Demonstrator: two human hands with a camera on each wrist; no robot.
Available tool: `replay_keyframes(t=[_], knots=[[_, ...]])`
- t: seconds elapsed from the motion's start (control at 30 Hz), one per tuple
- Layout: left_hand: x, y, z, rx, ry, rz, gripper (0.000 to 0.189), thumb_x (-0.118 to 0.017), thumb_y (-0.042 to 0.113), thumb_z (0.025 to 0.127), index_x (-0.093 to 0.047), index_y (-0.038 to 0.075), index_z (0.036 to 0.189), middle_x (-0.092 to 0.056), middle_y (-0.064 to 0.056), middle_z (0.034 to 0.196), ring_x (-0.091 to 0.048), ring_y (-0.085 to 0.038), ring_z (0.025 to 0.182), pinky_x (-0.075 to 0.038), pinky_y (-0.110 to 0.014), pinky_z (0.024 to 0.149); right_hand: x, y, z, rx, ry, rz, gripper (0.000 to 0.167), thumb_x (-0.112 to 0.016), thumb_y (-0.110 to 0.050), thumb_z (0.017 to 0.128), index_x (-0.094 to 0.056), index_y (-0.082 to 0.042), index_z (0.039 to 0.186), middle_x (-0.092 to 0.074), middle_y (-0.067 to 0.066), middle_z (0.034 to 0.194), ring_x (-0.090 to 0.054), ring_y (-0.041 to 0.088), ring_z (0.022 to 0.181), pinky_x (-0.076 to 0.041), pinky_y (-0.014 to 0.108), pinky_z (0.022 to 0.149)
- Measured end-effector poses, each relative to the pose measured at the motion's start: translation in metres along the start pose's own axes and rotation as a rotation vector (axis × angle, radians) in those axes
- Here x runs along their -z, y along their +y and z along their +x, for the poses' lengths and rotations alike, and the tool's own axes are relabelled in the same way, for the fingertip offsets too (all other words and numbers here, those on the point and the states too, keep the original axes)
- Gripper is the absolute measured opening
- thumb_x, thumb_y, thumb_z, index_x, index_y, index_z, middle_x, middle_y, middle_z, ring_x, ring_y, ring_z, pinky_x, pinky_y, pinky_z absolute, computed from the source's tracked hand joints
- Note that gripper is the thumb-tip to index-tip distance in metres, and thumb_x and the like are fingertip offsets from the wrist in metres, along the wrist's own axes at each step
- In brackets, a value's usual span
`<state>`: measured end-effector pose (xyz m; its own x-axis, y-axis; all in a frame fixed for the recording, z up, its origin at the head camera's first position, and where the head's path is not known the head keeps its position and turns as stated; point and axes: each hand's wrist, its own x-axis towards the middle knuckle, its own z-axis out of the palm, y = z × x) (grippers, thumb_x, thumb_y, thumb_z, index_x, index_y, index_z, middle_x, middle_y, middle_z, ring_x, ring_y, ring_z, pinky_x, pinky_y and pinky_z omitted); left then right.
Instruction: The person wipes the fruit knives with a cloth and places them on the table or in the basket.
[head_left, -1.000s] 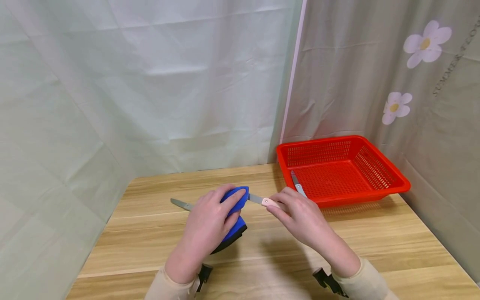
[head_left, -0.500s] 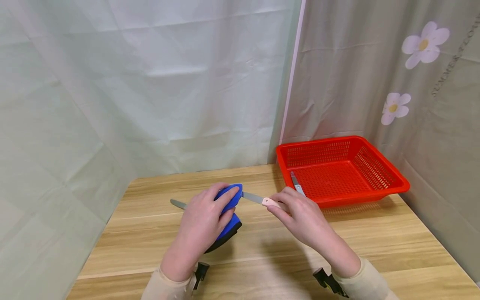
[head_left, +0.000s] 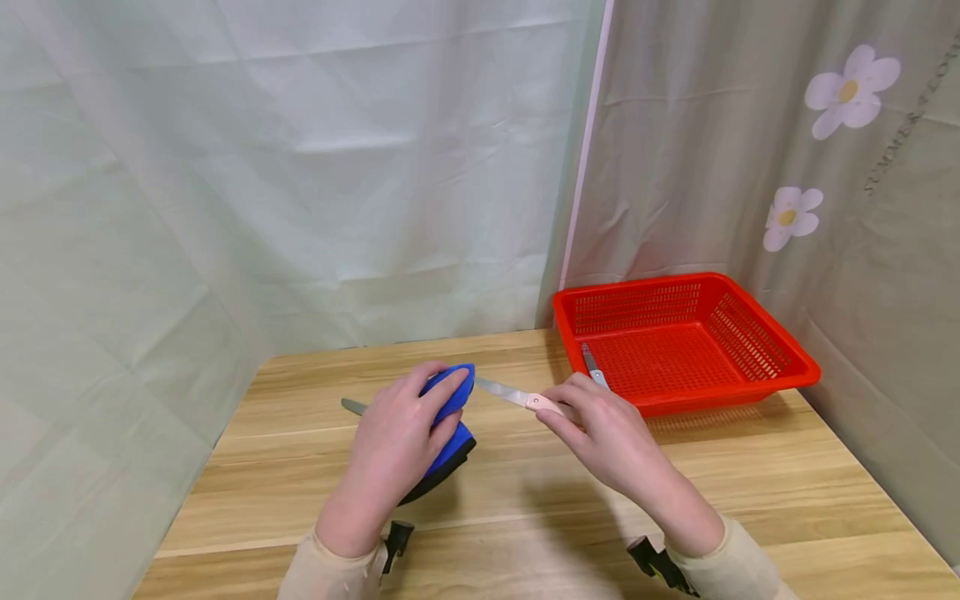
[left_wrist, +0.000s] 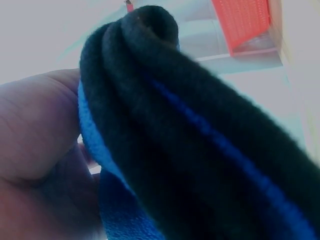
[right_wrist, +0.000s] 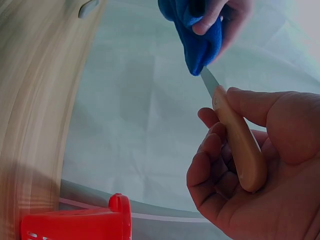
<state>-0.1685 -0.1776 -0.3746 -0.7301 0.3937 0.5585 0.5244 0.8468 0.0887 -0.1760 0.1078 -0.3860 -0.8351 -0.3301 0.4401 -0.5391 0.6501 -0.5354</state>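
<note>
My right hand grips a small knife by its pink handle, the blade pointing left. My left hand holds a folded blue cloth with black edging. The blade's far end meets the cloth, and its very tip is hard to make out there. In the right wrist view, the knife handle lies across the curled fingers and the thumb presses its side. The cloth's black edges fill much of the left wrist view. Beyond my left hand lies a second knife, partly hidden by that hand.
At the back right of the wooden table stands a red plastic basket. Inside, a knife with a pale blue handle leans near the left wall. Curtains hang close behind and at both sides of the table.
My left hand has drawn the cloth leftward along the blade, so more of the blade shows. The right hand has stayed almost still with the knife.
</note>
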Motion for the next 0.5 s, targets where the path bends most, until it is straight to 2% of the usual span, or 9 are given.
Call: replay_keyframes(t=[0.27,0.5], knots=[[0.0031,0.0008,-0.0017,0.017,-0.011,-0.009,0.051,-0.088,0.020,0.096,-0.074,0.015,0.146,-0.066,-0.013,0.143,-0.073,-0.039,0.116,-0.062,-0.057,0.089,0.0025,0.0005,-0.0012,-0.021,0.007,-0.019,0.015,-0.086,-0.030,0.100,-0.083,-0.024,0.113,-0.059,-0.016,0.092,-0.050,0.006,0.075,-0.046,0.029,0.062],[0.0021,0.0027,0.0000,-0.017,-0.003,-0.012,0.052,-0.088,0.018,0.096,-0.074,0.014,0.146,-0.067,-0.014,0.141,-0.074,-0.037,0.114,-0.063,-0.055,0.090,0.0062,0.0027,-0.0033,-0.053,0.018,-0.044,0.017,-0.086,-0.029,0.100,-0.085,-0.021,0.115,-0.054,-0.010,0.092,-0.048,0.008,0.076,-0.046,0.030,0.063]])
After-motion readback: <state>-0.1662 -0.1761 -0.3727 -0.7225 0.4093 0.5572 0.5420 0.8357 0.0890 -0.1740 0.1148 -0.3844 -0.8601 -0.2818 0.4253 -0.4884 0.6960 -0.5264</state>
